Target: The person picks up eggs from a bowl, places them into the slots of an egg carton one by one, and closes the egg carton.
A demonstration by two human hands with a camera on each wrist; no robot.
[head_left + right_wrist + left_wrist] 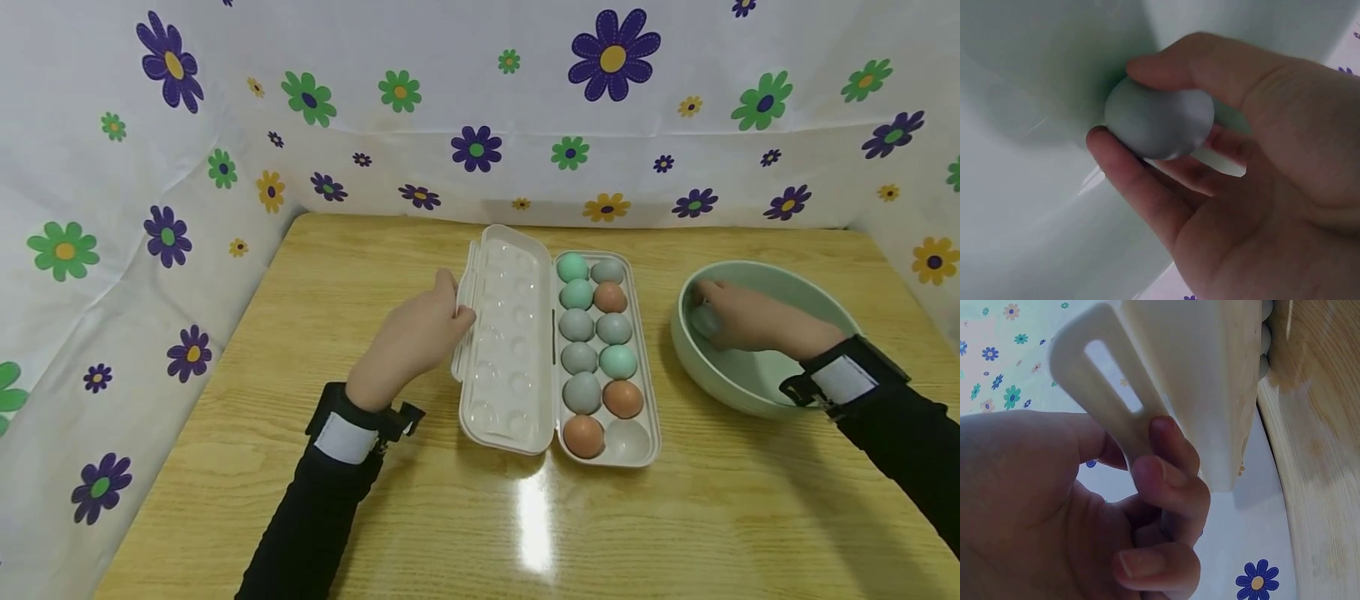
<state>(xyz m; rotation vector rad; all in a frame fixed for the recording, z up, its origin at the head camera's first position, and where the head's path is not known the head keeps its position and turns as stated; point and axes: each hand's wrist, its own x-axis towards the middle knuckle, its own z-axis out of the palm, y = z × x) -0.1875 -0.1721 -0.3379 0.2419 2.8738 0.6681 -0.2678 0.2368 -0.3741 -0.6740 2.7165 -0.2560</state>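
A white plastic egg carton (647,446) lies with its lid (506,333) folded out to the left. My left hand (416,337) grips the slotted flap (1100,369) on the lid's outer edge, its thumb and curled fingers around it. Several eggs fill the carton's cups: grey-blue ones, green ones such as the far-left egg (572,267), and brown ones such as the nearest egg (583,437). The near right cup shows its bare hollow. Inside a pale green bowl (686,358), my right hand (738,315) holds a grey-blue egg (1157,119) between thumb and fingers, close to the bowl's wall.
The wooden table (247,417) carries the carton at its middle and the bowl to the right. A white flowered cloth (420,50) hangs behind the table and along both sides.
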